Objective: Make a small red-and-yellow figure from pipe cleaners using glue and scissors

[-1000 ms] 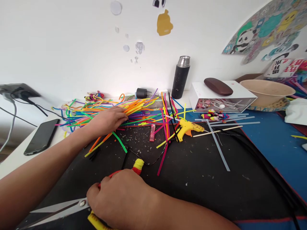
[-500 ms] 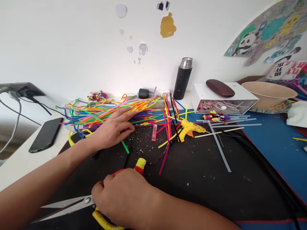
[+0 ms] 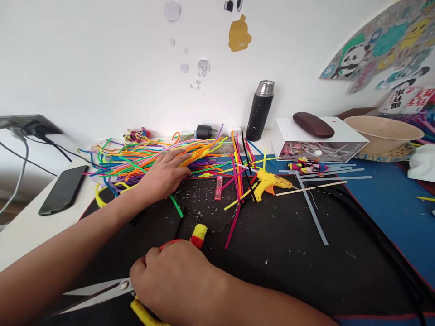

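White wall [image 3: 102, 68], black mat [image 3: 288, 262], scissors [image 3: 124, 285] in my grip

Near the wall, a heap of bright pipe cleaners [image 3: 204, 154] stretches across the far left of the mat and beyond its edge. My left hand [image 3: 166, 174] lies over it, palm down, fingers bent at the orange strands — whether they pinch any, I cannot tell. My right hand [image 3: 173, 280] is clamped round the handles of the scissors, close in front of me, the blades pointing left and standing apart. To the right of the heap, a pink lighter [image 3: 218, 188] lies beside some loose strands, then a yellow glue gun [image 3: 268, 184] with black strands across its grip. Behind these stands a dark bottle [image 3: 261, 113]; to its right, a brown case [image 3: 312, 124] sits on a white box [image 3: 284, 129]. Far left — a phone [image 3: 64, 190], flat on the white table [image 3: 25, 222].
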Available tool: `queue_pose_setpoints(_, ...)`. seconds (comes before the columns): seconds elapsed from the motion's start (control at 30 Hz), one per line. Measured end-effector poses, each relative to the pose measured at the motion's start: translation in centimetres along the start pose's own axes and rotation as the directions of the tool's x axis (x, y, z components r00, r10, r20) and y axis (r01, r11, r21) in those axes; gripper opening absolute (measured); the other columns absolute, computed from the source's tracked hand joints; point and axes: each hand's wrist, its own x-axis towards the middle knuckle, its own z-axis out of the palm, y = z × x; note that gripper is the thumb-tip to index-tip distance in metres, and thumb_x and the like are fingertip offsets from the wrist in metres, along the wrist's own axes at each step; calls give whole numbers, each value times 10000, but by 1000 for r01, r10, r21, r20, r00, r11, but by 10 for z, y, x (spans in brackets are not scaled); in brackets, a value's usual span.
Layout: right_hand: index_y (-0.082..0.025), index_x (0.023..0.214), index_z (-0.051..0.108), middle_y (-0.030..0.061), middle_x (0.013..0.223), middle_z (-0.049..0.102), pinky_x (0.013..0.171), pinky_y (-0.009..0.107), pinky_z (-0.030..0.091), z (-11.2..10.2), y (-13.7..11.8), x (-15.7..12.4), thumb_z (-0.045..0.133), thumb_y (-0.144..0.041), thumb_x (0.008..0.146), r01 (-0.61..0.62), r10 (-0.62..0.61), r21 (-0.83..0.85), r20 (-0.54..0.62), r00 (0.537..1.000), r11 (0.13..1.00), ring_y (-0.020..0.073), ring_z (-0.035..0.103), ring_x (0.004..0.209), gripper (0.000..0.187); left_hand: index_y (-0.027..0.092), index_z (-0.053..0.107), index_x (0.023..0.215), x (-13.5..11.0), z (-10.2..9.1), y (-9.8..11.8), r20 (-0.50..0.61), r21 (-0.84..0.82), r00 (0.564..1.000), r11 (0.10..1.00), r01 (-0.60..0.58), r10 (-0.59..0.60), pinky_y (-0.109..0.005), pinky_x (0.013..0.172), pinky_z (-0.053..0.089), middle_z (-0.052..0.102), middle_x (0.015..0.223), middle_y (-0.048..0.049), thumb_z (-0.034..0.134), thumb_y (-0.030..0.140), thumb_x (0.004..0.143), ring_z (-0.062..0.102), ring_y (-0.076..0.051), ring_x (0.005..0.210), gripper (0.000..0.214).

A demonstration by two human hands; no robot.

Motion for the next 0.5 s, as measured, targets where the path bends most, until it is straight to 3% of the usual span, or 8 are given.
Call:
queue_pose_setpoints(0.3, -64, 1024, 659, 97, 881, 736, 477, 358, 543, 9, -1, 0, 622, -127, 993, -3, 2, -20, -63, 998, 1000, 237, 713, 752, 79, 225, 798, 969, 6, 6, -6, 71, -29, 997, 999, -14, 16, -624, 1179, 389, 617, 1518, -122, 490, 236, 1004, 466, -368, 1476, 309)
queue_pose_setpoints(0.5, -58, 1063, 655, 93, 910, 742, 486, 357, 551, 8, -1, 1, 625, -137, 997, -3, 3, -12, -23, 1000, 1000, 238, 727, 792, 108, 217, 791, 935, 7, 6, -6, 65, -42, 998, 999, -18, 21, -603, 1179, 406, 629, 1507, -118, 455, 275, 1022, 514, -355, 1439, 351)
